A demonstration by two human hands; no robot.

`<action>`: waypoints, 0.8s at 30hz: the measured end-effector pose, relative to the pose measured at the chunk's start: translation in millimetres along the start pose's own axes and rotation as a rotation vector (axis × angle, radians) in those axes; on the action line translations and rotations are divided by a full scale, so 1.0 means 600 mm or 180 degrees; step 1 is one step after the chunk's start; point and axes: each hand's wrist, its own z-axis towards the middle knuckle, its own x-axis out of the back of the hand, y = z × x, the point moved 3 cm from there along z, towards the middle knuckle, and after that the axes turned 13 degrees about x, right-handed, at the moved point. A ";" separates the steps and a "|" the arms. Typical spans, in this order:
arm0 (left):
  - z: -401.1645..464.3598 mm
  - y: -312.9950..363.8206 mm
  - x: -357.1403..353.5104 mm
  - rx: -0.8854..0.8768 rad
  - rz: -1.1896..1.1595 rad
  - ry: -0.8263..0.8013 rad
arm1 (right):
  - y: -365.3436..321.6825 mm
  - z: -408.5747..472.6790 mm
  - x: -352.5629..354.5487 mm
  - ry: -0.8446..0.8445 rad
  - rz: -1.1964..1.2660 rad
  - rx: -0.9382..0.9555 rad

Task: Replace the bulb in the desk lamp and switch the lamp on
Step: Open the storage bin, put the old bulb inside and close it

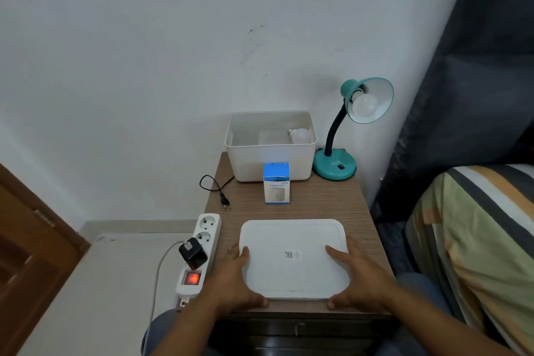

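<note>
White lid (293, 257) lies flat on the bench (318, 196) between our left hand (237, 280) and right hand (358, 277), fingers spread wide along its edges to steady it, leaving the lamp (355, 124) at one o'clock, unplugged for safety.

Bulb (302, 136) in bin (270, 165); lamp (335, 165) right of bin.

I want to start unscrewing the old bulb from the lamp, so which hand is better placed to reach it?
Probably the right hand: the desk lamp and its bulb stand at the table's far right corner, on that hand's side. The left hand would cross the white bin.
</note>
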 end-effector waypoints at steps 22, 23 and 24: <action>0.056 0.116 0.255 -0.0878 -0.0498 0.0958 | -0.064 0.134 0.248 0.0973 -0.0223 0.0843; 0.068 0.124 0.271 -0.0886 -0.0584 0.0982 | -0.065 0.150 0.258 0.1039 -0.0171 0.0822; 0.079 0.133 0.285 -0.0900 -0.0657 0.1005 | -0.068 0.165 0.266 0.1095 -0.0077 0.0799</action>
